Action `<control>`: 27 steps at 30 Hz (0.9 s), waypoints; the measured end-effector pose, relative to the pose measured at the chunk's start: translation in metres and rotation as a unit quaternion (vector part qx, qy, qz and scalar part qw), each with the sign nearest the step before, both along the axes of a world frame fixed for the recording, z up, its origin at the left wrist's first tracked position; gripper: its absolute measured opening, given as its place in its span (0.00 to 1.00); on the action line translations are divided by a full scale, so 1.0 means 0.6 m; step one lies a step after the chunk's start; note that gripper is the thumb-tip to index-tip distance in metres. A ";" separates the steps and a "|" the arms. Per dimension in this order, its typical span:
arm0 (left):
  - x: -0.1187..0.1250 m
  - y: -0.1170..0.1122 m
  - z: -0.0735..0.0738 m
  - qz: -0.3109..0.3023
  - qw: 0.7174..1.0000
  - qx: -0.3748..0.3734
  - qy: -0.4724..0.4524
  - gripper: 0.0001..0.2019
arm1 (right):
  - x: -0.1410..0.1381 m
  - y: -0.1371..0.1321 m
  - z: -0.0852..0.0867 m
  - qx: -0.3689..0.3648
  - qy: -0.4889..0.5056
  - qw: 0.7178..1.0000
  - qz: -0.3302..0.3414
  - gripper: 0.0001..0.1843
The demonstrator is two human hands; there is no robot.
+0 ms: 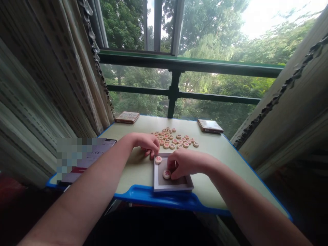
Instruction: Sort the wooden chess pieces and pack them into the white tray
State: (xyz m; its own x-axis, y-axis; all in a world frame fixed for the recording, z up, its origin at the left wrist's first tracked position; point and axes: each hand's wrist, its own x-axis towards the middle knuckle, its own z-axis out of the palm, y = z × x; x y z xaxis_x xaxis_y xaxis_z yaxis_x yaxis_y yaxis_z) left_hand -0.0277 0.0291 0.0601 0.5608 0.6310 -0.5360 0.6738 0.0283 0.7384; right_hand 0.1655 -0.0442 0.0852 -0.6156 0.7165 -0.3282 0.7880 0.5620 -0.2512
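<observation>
A shallow white open box (174, 187) lies near the front of the table. Inside it, at the back left corner, rests a round xiangqi piece (158, 159) with a red character. My right hand (186, 160) reaches into the box, its thumb and fingers closed at another red-marked xiangqi piece (166, 174) over the box floor. My left hand (148, 141) is at the box's back left corner, fingers bent down against its edge. Just beyond both hands spreads a loose group of xiangqi pieces (172, 146), several with red and several with dark characters.
Flat boxes stand at the table's far left (127, 117) and far right (210, 126). A phone (88, 160) showing a timer lies by my left forearm. The pale table (230, 164) has a blue rim with a front trough (143, 192). Curtains and a railed window surround it.
</observation>
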 end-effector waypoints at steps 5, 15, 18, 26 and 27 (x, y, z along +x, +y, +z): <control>-0.004 -0.001 0.002 -0.002 1.000 -0.004 -0.014 0.05 | -0.006 0.002 -0.010 0.021 0.010 1.000 0.021 0.11; -0.010 0.013 0.000 -0.047 0.998 -0.038 0.000 0.09 | -0.022 -0.014 -0.006 0.027 0.031 0.999 0.023 0.11; -0.012 0.017 -0.002 -0.061 0.997 -0.047 0.004 0.09 | -0.023 -0.014 -0.009 0.023 0.051 0.998 0.037 0.10; -0.018 0.027 -0.009 -0.064 0.996 -0.062 -0.007 0.09 | -0.031 -0.012 -0.027 0.046 0.082 0.995 0.037 0.12; -0.018 0.028 -0.009 -0.065 0.996 -0.065 -0.005 0.09 | -0.032 -0.012 -0.029 0.056 0.085 0.994 0.036 0.12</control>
